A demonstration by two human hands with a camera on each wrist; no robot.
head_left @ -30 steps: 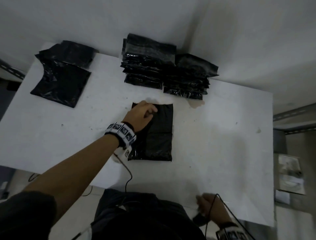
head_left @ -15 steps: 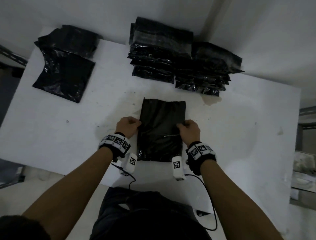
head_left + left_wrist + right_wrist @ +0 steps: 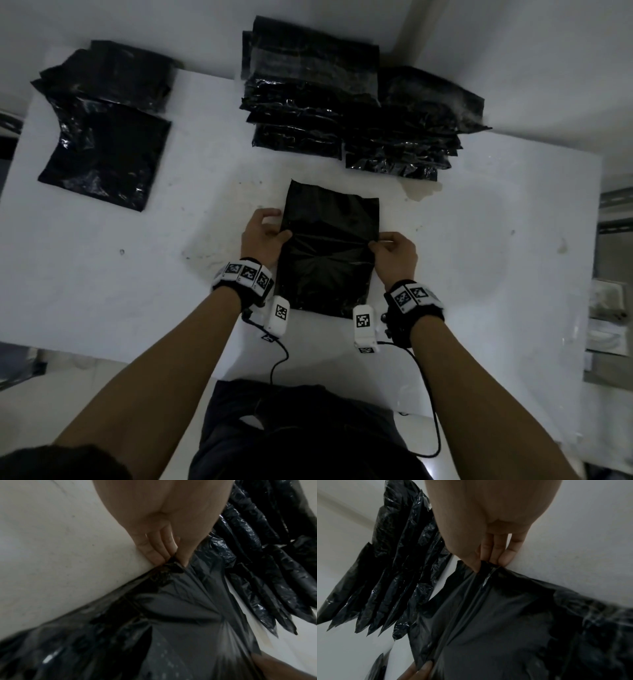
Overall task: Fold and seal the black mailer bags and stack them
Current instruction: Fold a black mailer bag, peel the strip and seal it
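Bag (image 3: 327,250) flat on table (image 3: 137,274), mid-front, long axis away from the person. Thin glossy film, limp and light; likely slippery, creases easily. Best taken at the side edges, as now. Left hand (image 3: 262,236) pinches the left edge, thumb against fingers (image 3: 154,553); right hand (image 3: 394,251) pinches the right edge likewise, film bunched at the fingertips (image 3: 494,557). Behind: stack (image 3: 342,113) of filled bags. Far left: flat pile (image 3: 102,130), well apart.
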